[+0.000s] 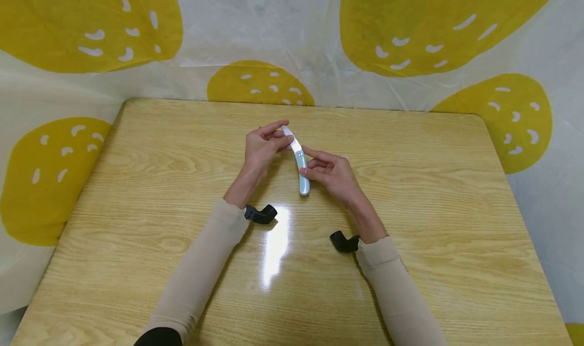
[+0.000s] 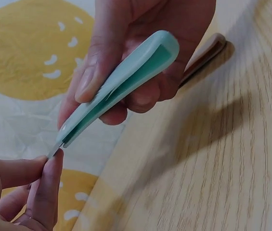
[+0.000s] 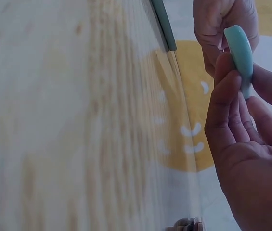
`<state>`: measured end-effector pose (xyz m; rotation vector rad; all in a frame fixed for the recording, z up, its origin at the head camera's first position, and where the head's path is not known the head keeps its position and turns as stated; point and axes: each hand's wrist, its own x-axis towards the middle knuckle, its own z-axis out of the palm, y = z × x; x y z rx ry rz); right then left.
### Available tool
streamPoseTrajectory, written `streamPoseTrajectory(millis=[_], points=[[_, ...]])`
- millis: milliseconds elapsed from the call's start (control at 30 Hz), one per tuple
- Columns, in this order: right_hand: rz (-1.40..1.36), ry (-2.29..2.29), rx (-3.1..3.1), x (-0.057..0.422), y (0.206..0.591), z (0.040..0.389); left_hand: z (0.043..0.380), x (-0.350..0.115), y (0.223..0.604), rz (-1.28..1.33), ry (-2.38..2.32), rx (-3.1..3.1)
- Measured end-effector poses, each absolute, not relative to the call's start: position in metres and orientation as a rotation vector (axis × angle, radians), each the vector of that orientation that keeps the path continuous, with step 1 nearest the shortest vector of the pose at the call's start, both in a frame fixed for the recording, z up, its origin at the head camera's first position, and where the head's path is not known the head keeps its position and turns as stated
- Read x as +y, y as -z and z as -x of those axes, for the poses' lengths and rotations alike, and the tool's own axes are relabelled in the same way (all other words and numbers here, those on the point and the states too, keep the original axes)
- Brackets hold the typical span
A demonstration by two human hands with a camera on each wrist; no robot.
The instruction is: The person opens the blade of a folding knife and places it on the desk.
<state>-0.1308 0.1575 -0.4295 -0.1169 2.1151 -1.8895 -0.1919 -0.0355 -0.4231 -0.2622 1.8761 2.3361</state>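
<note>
A folding knife with a pale mint handle (image 1: 302,176) is held up over the table, its silvery blade (image 1: 293,140) swung out of the handle. My left hand (image 1: 264,146) pinches the blade between thumb and fingers. The handle is gripped by my right hand (image 1: 335,176), thumb on one side and fingers on the other. Seen from the left wrist, the long slot of the mint handle (image 2: 121,89) faces the camera, and the left fingers (image 2: 51,185) meet at the blade, hiding much of it. In the right wrist view the right hand (image 3: 251,149) supports the handle.
A brown slotted handle (image 2: 207,55) lies on the wooden table (image 1: 182,148) behind the right hand. In the right wrist view a dark green bar (image 3: 163,24) shows near the table edge. Black curved mounts (image 1: 262,214) sit at both wrists. A lemon-patterned sheet (image 1: 260,32) hangs around.
</note>
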Motion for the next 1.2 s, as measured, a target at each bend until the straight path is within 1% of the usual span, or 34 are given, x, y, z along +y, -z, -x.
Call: streamPoseTrajectory(millis=[633, 900, 1200], points=[[0.168, 1.825, 2.08, 0.1581, 0.4326, 0.1297, 0.1952, -0.045, 0.4233, 0.17, -2.12, 1.941], [0.191, 1.836, 2.111, 0.1601, 0.4319, 0.1313, 0.1957, -0.0436, 0.4208, 0.147, -2.166, 1.915], [0.154, 1.902, 2.14, 0.1571, 0.4314, 0.1308, 0.195, -0.0385, 0.4207, 0.22, -2.266, 1.903]])
